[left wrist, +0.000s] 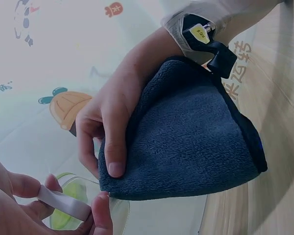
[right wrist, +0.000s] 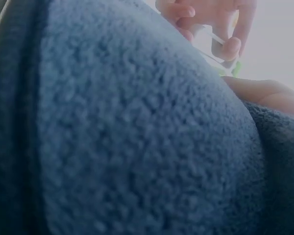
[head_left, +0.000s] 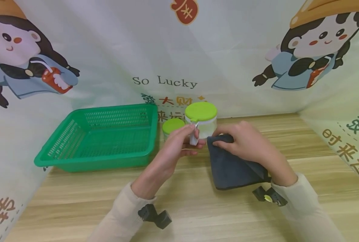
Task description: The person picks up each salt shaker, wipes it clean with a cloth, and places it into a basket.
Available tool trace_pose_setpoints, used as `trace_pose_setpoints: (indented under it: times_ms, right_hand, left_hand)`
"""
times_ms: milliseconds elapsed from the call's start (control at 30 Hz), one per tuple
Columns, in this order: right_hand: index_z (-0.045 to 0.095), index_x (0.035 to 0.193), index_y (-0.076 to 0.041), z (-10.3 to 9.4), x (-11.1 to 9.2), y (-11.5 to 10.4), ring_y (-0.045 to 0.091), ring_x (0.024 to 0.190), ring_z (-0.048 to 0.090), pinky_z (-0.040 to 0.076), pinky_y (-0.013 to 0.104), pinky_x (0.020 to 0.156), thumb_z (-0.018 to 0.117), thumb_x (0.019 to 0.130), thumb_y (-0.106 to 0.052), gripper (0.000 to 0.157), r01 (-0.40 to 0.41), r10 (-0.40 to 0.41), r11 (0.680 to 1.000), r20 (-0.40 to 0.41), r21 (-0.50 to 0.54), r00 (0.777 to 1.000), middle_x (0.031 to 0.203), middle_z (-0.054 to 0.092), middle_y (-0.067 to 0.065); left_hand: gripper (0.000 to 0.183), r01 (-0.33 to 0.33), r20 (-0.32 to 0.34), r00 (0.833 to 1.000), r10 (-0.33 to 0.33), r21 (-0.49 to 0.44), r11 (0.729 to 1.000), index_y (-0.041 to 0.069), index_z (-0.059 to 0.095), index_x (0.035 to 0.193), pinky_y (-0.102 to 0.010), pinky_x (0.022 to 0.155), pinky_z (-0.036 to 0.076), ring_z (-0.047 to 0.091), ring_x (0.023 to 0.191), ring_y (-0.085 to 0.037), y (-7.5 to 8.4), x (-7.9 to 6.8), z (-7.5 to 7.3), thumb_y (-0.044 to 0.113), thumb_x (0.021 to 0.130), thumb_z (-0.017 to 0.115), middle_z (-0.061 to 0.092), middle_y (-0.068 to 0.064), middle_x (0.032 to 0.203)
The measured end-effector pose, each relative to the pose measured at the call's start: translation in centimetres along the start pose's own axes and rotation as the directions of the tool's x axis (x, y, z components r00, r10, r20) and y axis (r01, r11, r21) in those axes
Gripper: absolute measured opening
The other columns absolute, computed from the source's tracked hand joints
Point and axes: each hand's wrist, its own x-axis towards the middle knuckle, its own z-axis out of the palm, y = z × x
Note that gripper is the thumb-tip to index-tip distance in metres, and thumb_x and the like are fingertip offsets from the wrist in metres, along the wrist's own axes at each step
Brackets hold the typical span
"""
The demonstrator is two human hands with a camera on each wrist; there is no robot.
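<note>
My left hand (head_left: 179,143) grips the white handle (head_left: 193,138) of a clear jar with a bright green lid (head_left: 201,111). In the left wrist view, fingers and thumb curl about that handle (left wrist: 66,204). My right hand (head_left: 244,141) pinches a folded dark blue-grey cloth (head_left: 235,169) near its corner, close to the jar's right side. The cloth hangs below the fingers and fills most of the right wrist view. A smaller container with a green lid (head_left: 173,125) stands just left of the jar, partly behind my left hand.
A green plastic basket (head_left: 106,160) with perforated sides sits on the left of the wooden table (head_left: 185,208). A printed white backdrop (head_left: 233,67) rises behind the table and along both sides.
</note>
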Motion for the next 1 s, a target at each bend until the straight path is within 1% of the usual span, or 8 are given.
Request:
trace_pose_setpoints:
  times_ms: [100, 267, 333, 433, 600, 733, 833, 1000]
  right_hand:
    - [0.077, 0.104, -0.017, 0.11, 0.06, -0.03, 0.008, 0.066, 0.059, 0.049, 0.030, 0.066, 0.080, 0.091, -0.023, 0.015, 0.010, -0.009, 1.000, -0.030, 0.006, 1.000, 0.089, 0.078, -0.002]
    - [0.078, 0.107, -0.014, -0.07, -0.14, -0.06, 0.012, 0.073, 0.069, 0.055, 0.035, 0.069, 0.080, 0.090, -0.020, 0.018, 0.040, -0.035, 0.999, -0.194, 0.018, 0.980, 0.095, 0.080, 0.002]
    - [0.078, 0.107, -0.013, -0.14, -0.22, -0.07, 0.014, 0.077, 0.073, 0.057, 0.037, 0.072, 0.081, 0.090, -0.018, 0.018, 0.045, -0.039, 0.999, -0.228, 0.022, 0.973, 0.097, 0.080, 0.003]
    - [0.078, 0.107, -0.013, -0.20, -0.22, -0.12, 0.015, 0.079, 0.073, 0.057, 0.038, 0.073, 0.081, 0.090, -0.019, 0.018, 0.039, -0.034, 0.999, -0.216, 0.022, 0.976, 0.097, 0.080, 0.003]
    - [0.077, 0.105, -0.017, -0.16, -0.11, -0.27, 0.011, 0.071, 0.065, 0.052, 0.034, 0.068, 0.079, 0.092, -0.022, 0.015, 0.008, -0.006, 1.000, -0.099, 0.014, 0.995, 0.092, 0.079, 0.000]
    - [0.077, 0.102, -0.018, -0.02, -0.06, -0.30, 0.009, 0.066, 0.058, 0.047, 0.030, 0.064, 0.078, 0.092, -0.023, 0.011, -0.006, 0.006, 1.000, -0.036, 0.007, 0.999, 0.087, 0.077, -0.002]
    - [0.077, 0.102, -0.017, 0.07, -0.01, -0.30, 0.009, 0.065, 0.058, 0.047, 0.029, 0.063, 0.079, 0.092, -0.023, 0.011, -0.004, 0.005, 1.000, -0.044, 0.013, 0.999, 0.087, 0.077, -0.001]
    - [0.077, 0.105, -0.014, 0.12, -0.04, -0.23, 0.010, 0.068, 0.064, 0.052, 0.033, 0.065, 0.080, 0.091, -0.021, 0.016, 0.026, -0.023, 1.000, -0.142, 0.018, 0.990, 0.091, 0.079, 0.002]
  left_hand:
    - [0.032, 0.006, -0.004, 1.000, -0.006, -0.007, 1.000, 0.014, 0.057, 0.091, -0.032, 0.080, 0.054, 0.068, 0.091, -0.017, -0.16, -0.02, -0.09, 0.035, 0.110, 0.042, 0.071, -0.004, 0.096]
    - [0.032, 0.002, -0.005, 1.000, -0.002, -0.009, 1.000, 0.015, 0.057, 0.091, -0.031, 0.079, 0.054, 0.069, 0.091, -0.018, -0.01, -0.03, -0.07, 0.037, 0.110, 0.043, 0.072, -0.005, 0.097]
    - [0.032, 0.000, -0.001, 1.000, 0.000, -0.005, 1.000, 0.015, 0.057, 0.091, -0.031, 0.079, 0.054, 0.069, 0.093, -0.019, 0.07, 0.00, -0.03, 0.036, 0.110, 0.043, 0.072, -0.005, 0.098]
    - [0.031, 0.002, 0.000, 1.000, -0.002, -0.005, 1.000, 0.015, 0.057, 0.091, -0.031, 0.079, 0.054, 0.069, 0.093, -0.019, 0.14, -0.02, -0.03, 0.035, 0.110, 0.043, 0.072, -0.006, 0.098]
    - [0.032, 0.005, -0.007, 1.000, -0.005, -0.010, 1.000, 0.015, 0.057, 0.091, -0.033, 0.081, 0.055, 0.069, 0.091, -0.017, 0.17, -0.22, -0.09, 0.036, 0.110, 0.043, 0.072, -0.006, 0.098]
    - [0.033, -0.001, -0.006, 1.000, 0.001, -0.013, 1.000, 0.014, 0.057, 0.091, -0.032, 0.081, 0.055, 0.069, 0.090, -0.016, 0.03, -0.24, -0.16, 0.037, 0.110, 0.042, 0.073, -0.006, 0.099]
    - [0.034, -0.002, -0.006, 1.000, 0.002, -0.014, 1.000, 0.013, 0.057, 0.092, -0.030, 0.079, 0.055, 0.069, 0.090, -0.016, -0.09, -0.19, -0.21, 0.037, 0.110, 0.042, 0.073, -0.007, 0.099]
    - [0.033, -0.002, -0.007, 1.000, 0.002, -0.018, 1.000, 0.013, 0.057, 0.091, -0.029, 0.077, 0.055, 0.070, 0.093, -0.020, -0.12, -0.01, -0.17, 0.036, 0.110, 0.043, 0.073, -0.007, 0.098]
